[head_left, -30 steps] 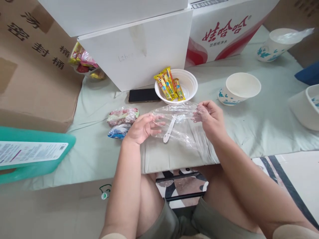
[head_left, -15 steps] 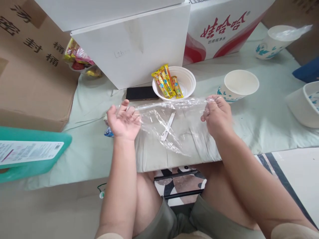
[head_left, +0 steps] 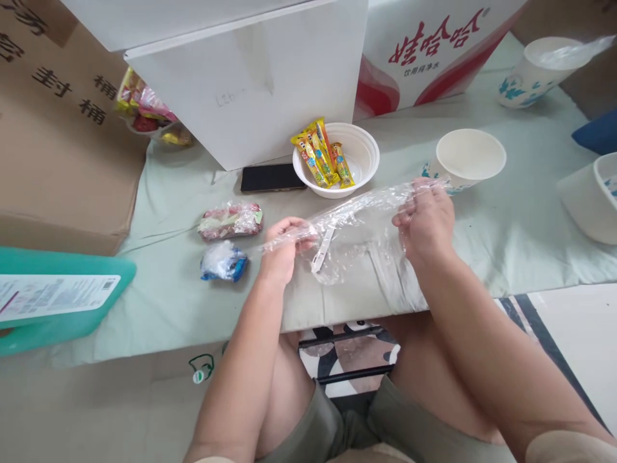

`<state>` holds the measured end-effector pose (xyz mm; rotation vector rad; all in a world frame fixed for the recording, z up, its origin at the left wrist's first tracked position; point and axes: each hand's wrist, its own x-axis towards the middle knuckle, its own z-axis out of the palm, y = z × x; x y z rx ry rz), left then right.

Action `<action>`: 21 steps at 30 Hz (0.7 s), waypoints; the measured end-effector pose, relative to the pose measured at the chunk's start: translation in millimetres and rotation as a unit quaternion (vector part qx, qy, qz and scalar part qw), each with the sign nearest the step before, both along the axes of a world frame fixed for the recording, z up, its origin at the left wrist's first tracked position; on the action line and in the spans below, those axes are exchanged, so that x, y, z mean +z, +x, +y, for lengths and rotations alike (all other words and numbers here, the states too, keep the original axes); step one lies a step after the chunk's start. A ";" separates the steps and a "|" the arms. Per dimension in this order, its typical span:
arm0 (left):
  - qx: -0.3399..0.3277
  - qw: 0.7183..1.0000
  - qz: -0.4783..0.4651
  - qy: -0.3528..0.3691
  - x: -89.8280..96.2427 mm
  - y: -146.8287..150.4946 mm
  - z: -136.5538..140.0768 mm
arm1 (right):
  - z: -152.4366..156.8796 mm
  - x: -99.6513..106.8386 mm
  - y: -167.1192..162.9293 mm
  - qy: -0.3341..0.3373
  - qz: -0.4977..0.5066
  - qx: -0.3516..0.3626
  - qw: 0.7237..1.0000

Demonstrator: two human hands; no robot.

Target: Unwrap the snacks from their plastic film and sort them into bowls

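A clear sheet of thin plastic film (head_left: 359,204) stretches between my two hands over the table. My right hand (head_left: 427,218) is closed on its right end, close to a paper cup (head_left: 470,155). At the other end, my left hand (head_left: 284,251) has its fingers curled around the film, which runs across the fingers. Under the film lies a slim white tool (head_left: 324,251), its kind unclear through the plastic. Left of my left hand are a reddish film-wrapped bundle (head_left: 231,222) and a blue-and-white wrapped packet (head_left: 222,262).
Behind the film stand a white bowl (head_left: 366,157) with several yellow snack packets (head_left: 318,154) and a black phone (head_left: 272,178). Boxes (head_left: 289,83) line the back. A green jug (head_left: 62,299) is at left; a cup holding plastic (head_left: 544,74) and a white container (head_left: 588,199) at right.
My left hand has turned over from palm up and moved right, curling onto the film. The wrapped bundle and packet have come into view. The film is gathered tighter; my right hand barely moved.
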<state>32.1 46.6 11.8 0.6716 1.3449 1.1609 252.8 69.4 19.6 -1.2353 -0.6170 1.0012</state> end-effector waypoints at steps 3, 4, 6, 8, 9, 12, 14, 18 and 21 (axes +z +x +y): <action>0.024 1.000 -0.006 0.017 7.3 -10.4 6.7 | 1.8 1.9 3.7 -0.007 0.003 -0.009 1.000; 0.020 1.000 -0.012 0.015 10.2 -13.1 7.2 | 2.0 2.3 4.0 -0.005 0.000 -0.007 1.000; 0.009 1.000 -0.021 0.007 15.2 -17.2 7.0 | 1.2 1.8 3.2 0.001 -0.007 0.005 1.000; 0.004 1.000 -0.028 -0.001 18.1 -21.0 6.6 | -1.1 -0.5 1.2 0.004 -0.033 0.043 0.999; 0.005 0.999 -0.034 0.001 18.7 -23.3 6.6 | -2.7 -2.0 0.2 -0.001 -0.058 0.075 0.995; 0.009 0.998 -0.054 0.019 19.1 -32.1 8.4 | -7.8 -5.5 -1.4 -0.033 -0.133 0.158 0.978; 0.020 0.998 -0.050 0.027 19.6 -38.2 10.3 | -10.5 -4.8 -0.6 -0.039 -0.130 0.154 0.979; 0.040 0.999 -0.014 0.025 22.6 -45.5 13.8 | -13.1 3.6 3.9 0.001 -0.061 0.089 0.994; 0.040 0.998 0.008 0.050 22.6 -46.5 14.9 | -13.1 8.7 7.4 -0.002 -0.028 0.079 0.996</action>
